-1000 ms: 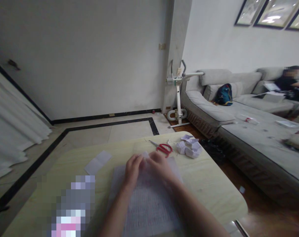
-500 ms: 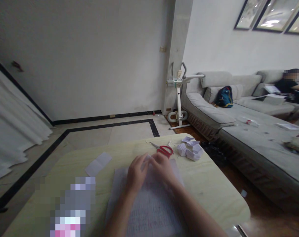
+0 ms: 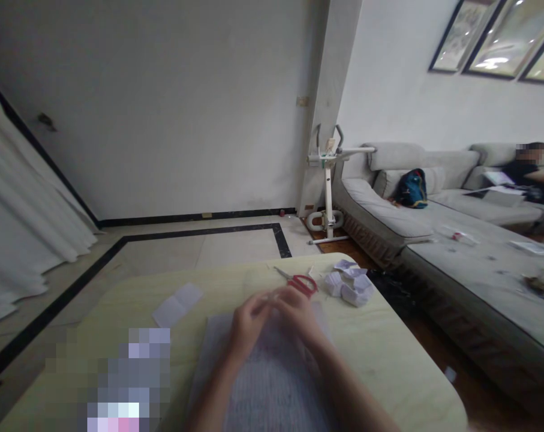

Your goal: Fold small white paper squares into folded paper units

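My left hand (image 3: 250,319) and my right hand (image 3: 295,309) meet over a large printed sheet (image 3: 272,384) on the table. Their fingertips are pinched together on a small piece of white paper (image 3: 270,296), which is mostly covered by the fingers. Just beyond my right hand lie scissors with red handles (image 3: 304,284), blades toward the far left. Several folded paper pieces (image 3: 358,289) sit in a cluster to the right of the scissors. A creased slip of paper (image 3: 178,303) rests flat to the left of my hands.
The pale wooden table (image 3: 388,360) has rounded corners. A pixelated object (image 3: 128,378) is at its left front. To the right stand a grey sofa (image 3: 478,270) with a backpack (image 3: 413,189) and a seated person (image 3: 530,171). White exercise equipment (image 3: 328,192) is by the pillar.
My fingers have closed in around the small paper, so less of it shows. The whole view has tilted up slightly, lowering everything in the picture. Scissors and folded pieces stay in place.
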A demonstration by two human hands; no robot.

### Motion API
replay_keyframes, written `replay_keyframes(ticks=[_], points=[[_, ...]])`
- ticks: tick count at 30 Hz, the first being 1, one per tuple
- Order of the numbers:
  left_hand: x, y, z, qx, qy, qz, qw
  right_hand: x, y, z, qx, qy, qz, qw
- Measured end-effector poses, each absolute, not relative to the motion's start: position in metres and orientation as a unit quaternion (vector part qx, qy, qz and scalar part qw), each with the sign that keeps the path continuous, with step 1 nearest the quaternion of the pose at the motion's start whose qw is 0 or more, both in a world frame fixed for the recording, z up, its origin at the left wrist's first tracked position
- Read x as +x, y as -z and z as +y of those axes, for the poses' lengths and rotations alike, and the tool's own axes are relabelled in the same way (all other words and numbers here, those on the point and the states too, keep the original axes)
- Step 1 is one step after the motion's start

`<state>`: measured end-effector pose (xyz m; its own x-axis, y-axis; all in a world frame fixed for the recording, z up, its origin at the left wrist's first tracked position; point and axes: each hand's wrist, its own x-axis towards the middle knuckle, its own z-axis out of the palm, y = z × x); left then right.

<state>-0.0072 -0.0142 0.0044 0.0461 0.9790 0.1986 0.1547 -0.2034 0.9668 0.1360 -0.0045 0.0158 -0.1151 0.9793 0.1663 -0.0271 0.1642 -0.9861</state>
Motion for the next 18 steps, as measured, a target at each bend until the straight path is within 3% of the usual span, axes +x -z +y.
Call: replay_keyframes(ticks=[5, 12, 18], points=[[-0.008, -0.006, -0.015, 0.582, -0.490, 0.470, 0.447, 0.136, -0.019, -0.005, -0.425, -0.514, -0.545, 0.508], [-0.008, -0.009, -0.018, 0.607, -0.466, 0.495, 0.411, 0.136, -0.017, -0.003, -0.431, -0.549, -0.517, 0.495], [-0.007, -0.015, -0.020, 0.605, -0.463, 0.498, 0.414, 0.134, -0.014, -0.003, -0.441, -0.472, -0.558, 0.521]])
